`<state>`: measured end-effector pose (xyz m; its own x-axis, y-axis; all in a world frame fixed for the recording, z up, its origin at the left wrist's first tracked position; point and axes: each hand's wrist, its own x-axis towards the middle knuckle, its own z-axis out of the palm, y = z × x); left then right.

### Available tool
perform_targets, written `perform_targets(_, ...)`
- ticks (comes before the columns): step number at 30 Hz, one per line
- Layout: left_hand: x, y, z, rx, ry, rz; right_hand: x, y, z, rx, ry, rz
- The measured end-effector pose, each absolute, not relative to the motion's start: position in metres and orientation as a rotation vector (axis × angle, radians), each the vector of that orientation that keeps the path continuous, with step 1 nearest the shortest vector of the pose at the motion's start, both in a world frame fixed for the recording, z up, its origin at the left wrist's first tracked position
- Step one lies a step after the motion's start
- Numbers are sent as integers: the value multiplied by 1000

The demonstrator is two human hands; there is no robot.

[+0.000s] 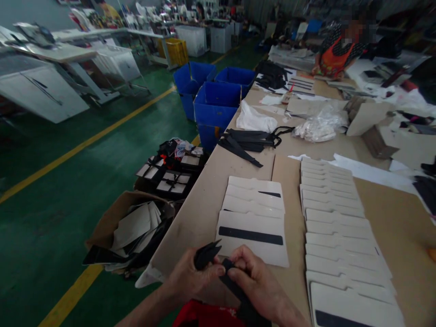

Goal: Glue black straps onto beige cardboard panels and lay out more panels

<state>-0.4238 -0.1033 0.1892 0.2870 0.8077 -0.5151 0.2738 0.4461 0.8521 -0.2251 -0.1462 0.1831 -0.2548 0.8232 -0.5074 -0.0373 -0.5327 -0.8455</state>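
Close to the table's front edge, my left hand [192, 274] is closed around a bunch of black strips [206, 255]. My right hand [255, 279] pinches one black strip [235, 286] that hangs down toward my lap, its upper end between both hands. Just beyond my hands lies a short overlapping row of light panels [252, 252], the nearest with a black strip [250, 235] lying across it. A longer overlapping row of similar panels [344, 265] runs along the right, and the nearest of these also bears a dark strip.
More black strips [250, 140] lie farther up the table, near a white cloth [255, 119] and clear plastic bags [322, 122]. Left of the table stand a box of panels [136, 227] and blue bins [218, 106]. A person in an orange apron [337, 56] is at the far end.
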Motion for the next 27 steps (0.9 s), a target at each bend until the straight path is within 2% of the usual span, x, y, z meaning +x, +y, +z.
perform_targets(3,-417,-100,179,1129,1271,433,-238,-138,185,-1397,-967,1881)
perform_targets(7,-424,-90,170,1337,1445,471,-220,-140,170,-1364,-889,2086)
perform_targets(9,-427,-82,167,1522,1411,324,-203,-137,155,-1440,-983,2086)
perform_targets(13,-423,-63,154,1940,1309,-215,-163,-109,120,-1811,-1398,1687)
perform_targets(15,-417,-55,143,2050,1331,-355,-148,-89,103,-1953,-1530,1461)
perform_targets(27,-390,-50,74,2271,1278,-339,-175,-35,61,-1856,-1794,1327)
